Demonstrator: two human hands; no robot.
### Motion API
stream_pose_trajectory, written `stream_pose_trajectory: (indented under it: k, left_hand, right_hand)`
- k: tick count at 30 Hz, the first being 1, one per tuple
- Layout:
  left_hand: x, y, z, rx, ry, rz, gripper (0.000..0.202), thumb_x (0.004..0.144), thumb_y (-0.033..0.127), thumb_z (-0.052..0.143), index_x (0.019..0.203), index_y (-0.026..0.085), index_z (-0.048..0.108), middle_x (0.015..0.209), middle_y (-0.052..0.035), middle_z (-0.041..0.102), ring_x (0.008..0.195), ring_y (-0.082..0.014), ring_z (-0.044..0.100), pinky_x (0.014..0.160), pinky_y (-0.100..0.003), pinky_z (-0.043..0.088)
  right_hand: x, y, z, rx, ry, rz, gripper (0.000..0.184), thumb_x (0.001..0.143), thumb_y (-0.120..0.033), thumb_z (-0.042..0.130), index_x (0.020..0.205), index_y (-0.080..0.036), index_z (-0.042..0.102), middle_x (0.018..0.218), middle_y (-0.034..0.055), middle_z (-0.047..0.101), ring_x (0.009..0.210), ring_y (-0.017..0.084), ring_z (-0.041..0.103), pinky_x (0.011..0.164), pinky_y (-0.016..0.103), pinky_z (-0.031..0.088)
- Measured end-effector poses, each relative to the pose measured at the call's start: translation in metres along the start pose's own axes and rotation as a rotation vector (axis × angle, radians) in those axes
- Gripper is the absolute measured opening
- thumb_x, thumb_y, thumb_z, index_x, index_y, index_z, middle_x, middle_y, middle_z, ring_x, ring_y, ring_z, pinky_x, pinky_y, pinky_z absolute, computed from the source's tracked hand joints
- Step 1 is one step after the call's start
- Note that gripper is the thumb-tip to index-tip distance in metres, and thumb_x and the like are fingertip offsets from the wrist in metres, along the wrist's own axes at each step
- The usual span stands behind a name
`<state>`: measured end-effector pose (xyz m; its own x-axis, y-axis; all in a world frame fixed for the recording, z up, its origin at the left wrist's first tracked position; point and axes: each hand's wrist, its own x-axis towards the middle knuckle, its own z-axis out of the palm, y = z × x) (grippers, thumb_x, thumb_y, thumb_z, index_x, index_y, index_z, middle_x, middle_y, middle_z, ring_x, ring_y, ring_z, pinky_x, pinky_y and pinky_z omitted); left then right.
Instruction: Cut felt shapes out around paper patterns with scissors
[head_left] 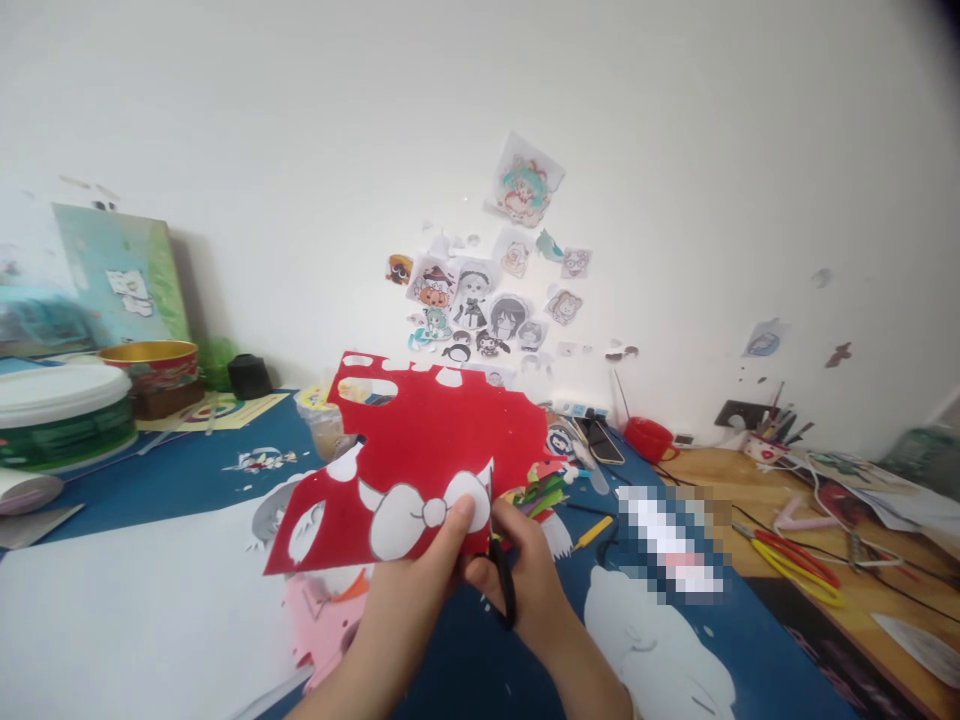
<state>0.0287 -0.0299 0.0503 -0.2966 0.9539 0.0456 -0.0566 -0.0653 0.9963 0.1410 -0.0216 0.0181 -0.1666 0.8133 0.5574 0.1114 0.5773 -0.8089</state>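
In the middle, my left hand (442, 550) pinches a sheet of red paper (450, 425), its thumb on top. The sheet has several cut-out holes and ragged edges. On it lies a white paper bow shape (397, 520) with dark outlines, partly under my thumb. My right hand (525, 550) grips black-handled scissors (507, 590) at the sheet's right edge. The blades stand upright beside the bow's right tip, and how far apart they are is hard to see. Beneath the sheet, pink paper (322, 620) lies by my left wrist.
A large white sheet (135, 610) covers the left of the blue tabletop (450, 670). White cut-out paper (652, 640) lies at right. Behind are a phone (598, 440), a red cup (649, 438) and a yellow-handled tool (592, 533). A tub (60, 420) stands at far left.
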Motion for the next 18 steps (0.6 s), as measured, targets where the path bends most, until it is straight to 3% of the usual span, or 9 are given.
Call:
stream_pose_trajectory:
  k: [5,9,18]
  left_hand:
    - [-0.002,0.004,0.0,-0.007,0.018,-0.009,0.046,0.065,0.04,0.067,0.105,0.022,0.053,0.123,-0.0085,0.056,0.11,-0.0256,0.054,0.091,-0.038,0.046]
    - [-0.004,0.001,-0.001,-0.024,-0.017,-0.047,0.05,0.064,0.038,0.067,0.108,0.021,0.051,0.124,-0.0103,0.055,0.11,-0.0268,0.055,0.093,-0.04,0.045]
    - [-0.006,-0.002,-0.001,0.044,0.003,0.028,0.047,0.064,0.041,0.066,0.104,0.021,0.052,0.123,-0.0096,0.055,0.111,-0.027,0.053,0.091,-0.037,0.046]
  right_hand:
    - [-0.001,0.0,0.002,-0.001,0.014,-0.004,0.048,0.07,-0.063,0.059,0.08,-0.017,0.054,0.072,0.0027,0.054,0.067,0.018,0.052,0.07,0.03,0.046]
    - [-0.003,-0.004,0.004,0.048,0.012,0.025,0.054,0.07,-0.066,0.056,0.091,-0.017,0.055,0.087,0.0078,0.06,0.081,0.022,0.058,0.073,0.03,0.047]
    - [-0.004,-0.005,0.01,0.02,0.065,-0.009,0.057,0.071,-0.069,0.052,0.097,-0.018,0.055,0.095,0.0106,0.061,0.089,0.027,0.058,0.079,0.035,0.047]
